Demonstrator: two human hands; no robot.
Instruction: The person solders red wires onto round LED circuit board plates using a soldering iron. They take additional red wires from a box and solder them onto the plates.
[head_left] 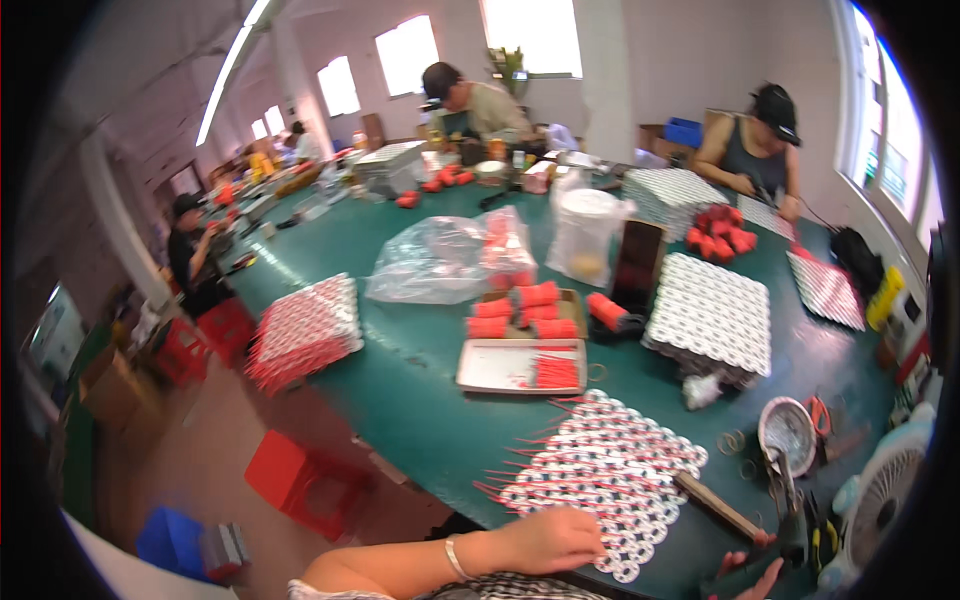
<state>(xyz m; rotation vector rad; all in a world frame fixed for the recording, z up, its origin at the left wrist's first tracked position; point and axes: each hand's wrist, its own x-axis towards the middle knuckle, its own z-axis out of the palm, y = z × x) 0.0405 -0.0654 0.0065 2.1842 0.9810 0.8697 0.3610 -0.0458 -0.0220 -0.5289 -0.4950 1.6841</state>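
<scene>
A sheet of joined white discs with thin red wires (610, 460) lies on the green table in front of me. My left hand (555, 540) rests at its near edge, fingers curled together; whatever they may pinch is too small to see. At the lower right, my right hand (755, 578) is blurred and partly cut off, its fingers bent round something dark that I cannot make out. Just above that hand, a wooden-handled tool (725, 510) reaches onto the sheet's right edge.
A white box lid with red wires (520, 366) and red wire spools (540, 310) sit ahead. Stacked disc sheets stand left (308, 330) and right (710, 310). A metal bowl (787, 430), pliers (825, 540) and a fan (885, 490) are at right. Other people work farther off.
</scene>
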